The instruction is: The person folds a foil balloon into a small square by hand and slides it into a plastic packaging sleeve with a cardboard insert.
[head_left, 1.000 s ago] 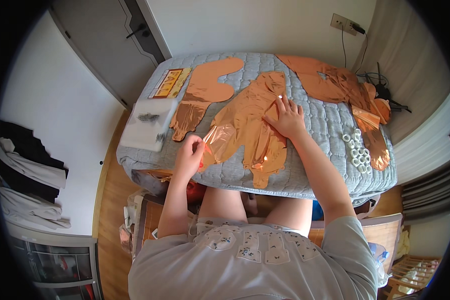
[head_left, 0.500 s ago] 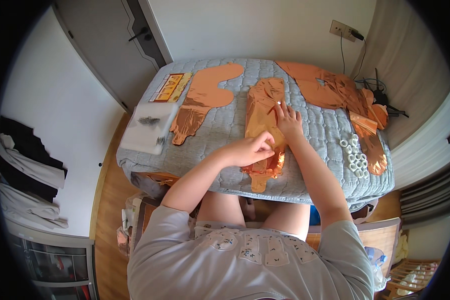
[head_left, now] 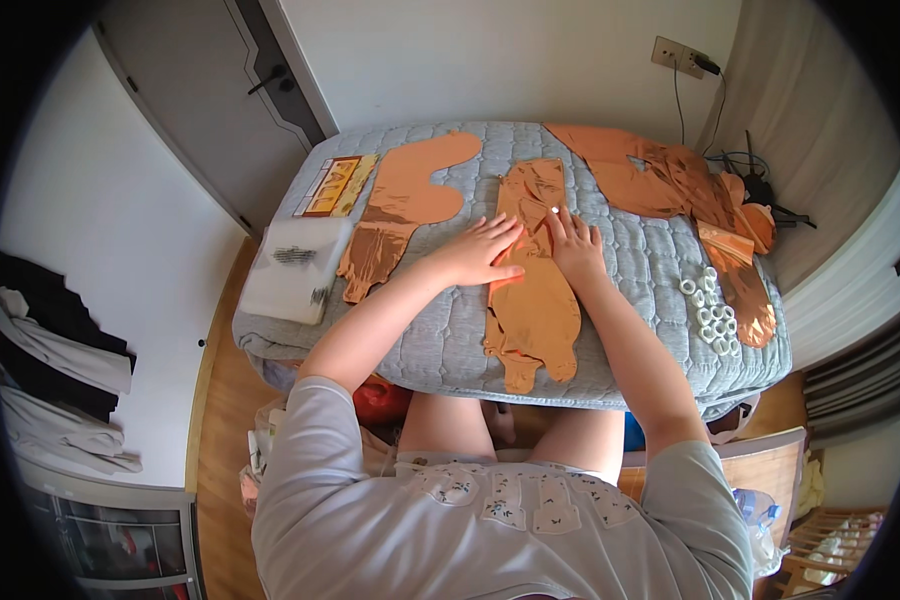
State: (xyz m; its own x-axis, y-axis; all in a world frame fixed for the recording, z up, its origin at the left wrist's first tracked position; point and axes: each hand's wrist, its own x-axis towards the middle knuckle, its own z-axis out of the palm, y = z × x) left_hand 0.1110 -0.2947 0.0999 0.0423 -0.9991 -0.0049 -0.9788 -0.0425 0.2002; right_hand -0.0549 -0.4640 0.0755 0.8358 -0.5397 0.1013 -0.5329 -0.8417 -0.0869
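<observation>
A flat, copper-coloured foil balloon (head_left: 535, 320) lies lengthwise in front of me on the quilted mattress, its near end ending in a short tab. My left hand (head_left: 480, 252) rests on the left edge of its middle, fingers stretched out and thumb apart. Across from it, my right hand (head_left: 577, 248) presses the right edge with spread fingers. A tiny white spot shows at the right fingertips; I cannot make out what it is. Neither hand grips anything. Creases run through the foil between the hands and toward its far end.
Another copper foil balloon (head_left: 425, 175) lies flat to the left, beside a yellow printed card (head_left: 337, 186) and a clear plastic sleeve (head_left: 288, 285). At the right are more copper foil balloons (head_left: 660, 185) and several small white rolls (head_left: 712, 322). The grey mattress (head_left: 420, 340) carries everything.
My left hand has moved up and away from the near end and flattened on the foil. The balloon's crumpled near part now lies spread out wider. My right hand has hardly moved.
</observation>
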